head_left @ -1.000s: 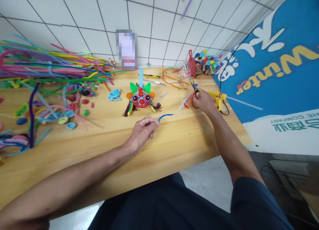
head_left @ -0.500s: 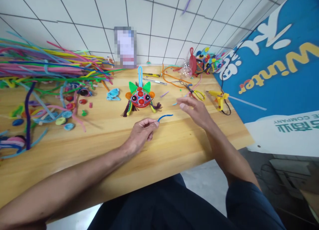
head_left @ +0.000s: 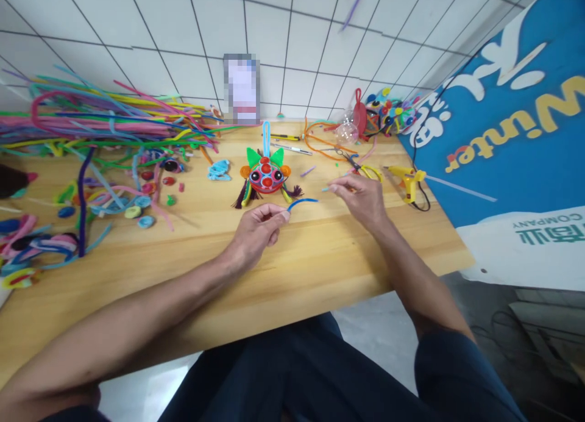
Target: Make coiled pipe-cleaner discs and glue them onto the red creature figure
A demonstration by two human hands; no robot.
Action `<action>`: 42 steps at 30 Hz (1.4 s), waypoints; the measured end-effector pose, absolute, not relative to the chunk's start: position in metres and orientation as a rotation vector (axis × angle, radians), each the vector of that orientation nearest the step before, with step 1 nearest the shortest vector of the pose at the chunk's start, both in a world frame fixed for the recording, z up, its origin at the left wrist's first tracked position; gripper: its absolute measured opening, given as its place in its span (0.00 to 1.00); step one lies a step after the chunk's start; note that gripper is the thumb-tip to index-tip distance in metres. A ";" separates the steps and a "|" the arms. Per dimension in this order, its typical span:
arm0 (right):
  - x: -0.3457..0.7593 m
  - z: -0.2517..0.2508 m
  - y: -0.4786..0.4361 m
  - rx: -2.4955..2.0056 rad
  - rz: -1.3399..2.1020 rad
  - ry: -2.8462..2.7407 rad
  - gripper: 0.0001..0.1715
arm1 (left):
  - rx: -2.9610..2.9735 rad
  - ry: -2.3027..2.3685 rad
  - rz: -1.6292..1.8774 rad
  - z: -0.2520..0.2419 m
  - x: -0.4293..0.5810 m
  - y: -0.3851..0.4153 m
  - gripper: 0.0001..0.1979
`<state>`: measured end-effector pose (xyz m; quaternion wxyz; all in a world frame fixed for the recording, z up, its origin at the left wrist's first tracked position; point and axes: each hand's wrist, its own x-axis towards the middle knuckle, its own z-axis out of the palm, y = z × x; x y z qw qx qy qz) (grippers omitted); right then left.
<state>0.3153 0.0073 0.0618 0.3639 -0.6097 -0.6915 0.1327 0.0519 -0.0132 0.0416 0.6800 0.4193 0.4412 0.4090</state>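
Observation:
My left hand (head_left: 258,233) pinches one end of a short blue pipe cleaner (head_left: 304,200), which curves out to the right above the table. To the right, the fingers of my right hand (head_left: 359,196) are closed at a small light-blue pipe cleaner piece (head_left: 325,189), whose tip shows past the fingertips. Beyond my left hand stands a colourful animal-face ornament (head_left: 265,178) with green ears, red dots, black eyes, dark tassels and a light-blue hanging loop (head_left: 266,138). A purple scrap (head_left: 308,171) lies between the ornament and my right hand.
Scissors with yellow handles (head_left: 369,169) and a yellow glue gun (head_left: 406,179) lie at the right. Bundled pipe cleaners (head_left: 137,126) fill the back left, with loose craft pieces in front. A phone (head_left: 242,89) leans on the tiled wall; a blue sign (head_left: 512,160) stands at the right.
My right hand has lowered onto the small light-blue piece, its fingers closing there. My left hand still holds the blue pipe cleaner. The whole view has shifted slightly, showing more of the left side.

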 end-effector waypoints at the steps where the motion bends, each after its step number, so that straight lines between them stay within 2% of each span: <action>1: 0.326 0.064 0.010 -1.643 0.268 -1.769 0.12 | 0.932 0.990 0.932 0.044 0.050 -0.013 0.14; 4: 0.344 0.071 0.007 -1.872 0.009 -1.706 0.16 | 0.885 0.976 0.934 0.049 0.049 -0.013 0.14; 6: 0.338 0.075 -0.005 -1.883 0.013 -1.676 0.19 | 0.829 0.945 0.903 0.052 0.051 -0.015 0.15; 12: 0.267 0.066 -0.035 -1.288 0.966 -1.602 0.21 | 0.675 0.786 0.696 0.055 0.058 -0.024 0.21; 16: 0.242 0.061 -0.030 -1.054 1.201 -1.486 0.21 | 0.711 0.765 0.632 0.054 0.051 -0.028 0.22; 19: 0.239 0.066 -0.025 -1.056 1.184 -1.602 0.20 | 0.821 0.851 0.682 0.056 0.034 -0.025 0.21; 25: 0.236 0.072 -0.018 -1.045 0.833 -2.112 0.06 | 0.944 0.855 0.545 0.065 -0.002 -0.016 0.22; 28: 0.230 0.069 -0.016 -0.988 0.640 -2.234 0.06 | 0.971 0.852 0.460 0.064 -0.007 -0.015 0.18; 31: 0.224 0.068 -0.016 -0.976 0.594 -2.255 0.06 | 0.952 0.877 0.449 0.059 -0.007 -0.015 0.15; 35: 0.221 0.069 -0.017 -1.070 0.797 -2.125 0.05 | 0.927 0.908 0.527 0.052 -0.005 -0.017 0.11; 42: 0.225 0.063 -0.015 -1.237 1.372 -1.671 0.14 | 0.818 0.914 0.738 0.046 -0.005 -0.020 0.09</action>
